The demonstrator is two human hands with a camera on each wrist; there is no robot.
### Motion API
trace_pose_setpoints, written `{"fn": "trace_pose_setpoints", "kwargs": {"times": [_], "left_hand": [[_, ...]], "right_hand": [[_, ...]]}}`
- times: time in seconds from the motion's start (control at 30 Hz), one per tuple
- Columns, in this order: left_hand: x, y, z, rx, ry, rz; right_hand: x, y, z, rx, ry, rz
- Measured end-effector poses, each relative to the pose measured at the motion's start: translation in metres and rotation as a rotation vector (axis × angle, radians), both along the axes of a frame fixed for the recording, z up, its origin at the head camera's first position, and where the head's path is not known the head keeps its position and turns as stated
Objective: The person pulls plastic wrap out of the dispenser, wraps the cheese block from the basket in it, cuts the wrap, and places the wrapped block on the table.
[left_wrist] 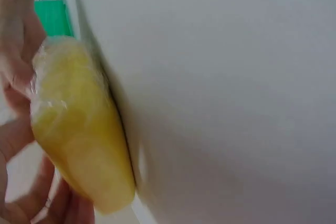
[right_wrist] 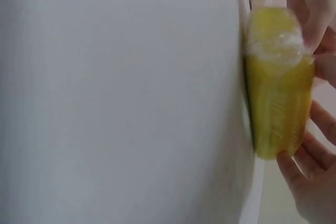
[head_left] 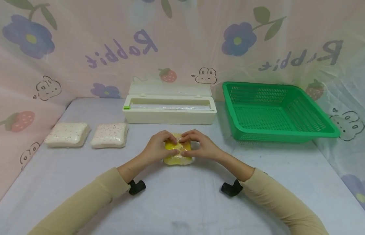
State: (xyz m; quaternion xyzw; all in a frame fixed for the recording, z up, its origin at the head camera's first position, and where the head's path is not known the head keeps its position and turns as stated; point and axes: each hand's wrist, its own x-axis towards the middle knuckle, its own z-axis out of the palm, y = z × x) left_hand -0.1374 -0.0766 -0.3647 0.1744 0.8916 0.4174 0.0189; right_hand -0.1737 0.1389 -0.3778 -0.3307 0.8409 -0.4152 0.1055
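Note:
A soft-looking yellow block (head_left: 177, 160) lies on the table in front of me, wrapped in shiny clear film. My left hand (head_left: 157, 147) has its bent fingers and thumb on the block's top from the left. From the right, my right hand (head_left: 206, 147) holds it the same way, and the fingertips of both nearly meet at the middle. Film bunches around one side of the yellow block (left_wrist: 84, 140) in the left wrist view. The right wrist view shows the yellow block (right_wrist: 278, 103) side-on, with fingers touching its upper face and edge.
Behind the hands stands a white film dispenser box (head_left: 170, 117), lid up, a roll inside. Two white speckled blocks (head_left: 67, 134) (head_left: 109, 135), seemingly film-wrapped, lie to the left. A green basket (head_left: 285, 134) stands at back right. A printed curtain (head_left: 182, 49) hangs behind the table.

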Motion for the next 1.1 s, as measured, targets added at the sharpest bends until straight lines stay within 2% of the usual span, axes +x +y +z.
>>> {"fn": "trace_pose_setpoints", "kwargs": {"times": [0.23, 0.5, 0.63, 0.77, 0.83, 1.0, 1.07, 1.1], "left_hand": [[0.000, -0.002, 0.006, 0.032, -0.045, 0.036], [-0.003, -0.002, 0.004, -0.017, -0.082, 0.053], [-0.001, -0.002, 0.005, -0.052, -0.062, 0.059], [0.008, -0.004, 0.008, -0.069, 0.032, 0.052], [0.013, -0.004, 0.009, -0.099, 0.104, 0.008], [0.023, -0.001, 0.005, -0.247, 0.264, -0.201], [0.025, 0.001, 0.004, -0.288, 0.301, -0.248], [0.025, 0.001, 0.003, -0.300, 0.312, -0.249]], "right_hand": [[0.000, -0.001, 0.001, -0.056, -0.085, -0.034], [0.000, -0.012, 0.001, -0.052, -0.006, -0.084], [-0.001, -0.013, 0.003, -0.017, 0.019, -0.068], [-0.004, -0.007, 0.003, -0.003, 0.024, -0.016], [-0.007, -0.003, 0.002, -0.018, -0.022, 0.017], [-0.013, 0.004, -0.004, -0.073, -0.128, 0.090], [-0.015, 0.006, -0.005, -0.099, -0.121, 0.117], [-0.015, 0.006, -0.006, -0.116, -0.114, 0.137]]}}
